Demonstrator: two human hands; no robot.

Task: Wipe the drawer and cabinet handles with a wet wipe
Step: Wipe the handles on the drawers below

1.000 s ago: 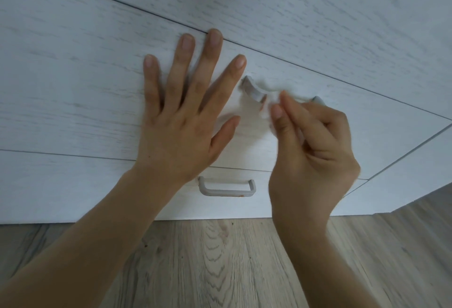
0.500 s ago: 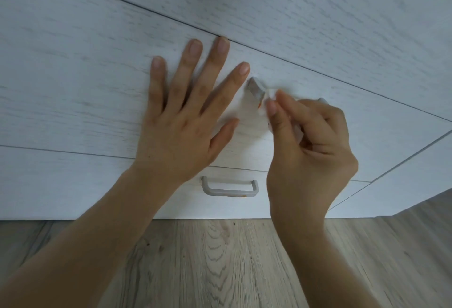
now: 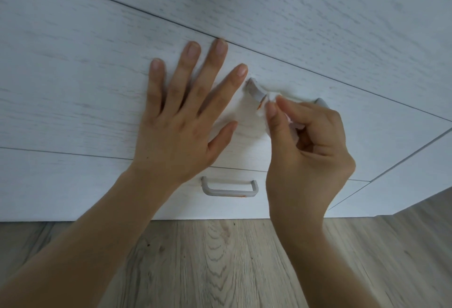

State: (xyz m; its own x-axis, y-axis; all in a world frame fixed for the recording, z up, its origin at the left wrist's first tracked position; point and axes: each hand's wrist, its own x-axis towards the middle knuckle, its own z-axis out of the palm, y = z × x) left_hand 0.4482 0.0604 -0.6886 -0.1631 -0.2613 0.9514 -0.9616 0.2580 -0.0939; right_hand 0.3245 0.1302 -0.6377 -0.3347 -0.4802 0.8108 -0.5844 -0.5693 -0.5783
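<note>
Left hand (image 3: 181, 121) open, flat against middle drawer front (image 3: 73, 102). Right hand (image 3: 305, 151) pinching white wet wipe (image 3: 263, 109) onto upper handle (image 3: 255, 91), beside drawer's top edge. Lower handle (image 3: 230, 189) untouched.

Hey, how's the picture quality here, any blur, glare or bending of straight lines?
Head view: light is soft and even, no glare; the left hand casts only a faint shadow on the drawer front. The wet wipe at the right hand is smeared and hard to make out. Drawer seams curve from the wide-angle lens.
</note>
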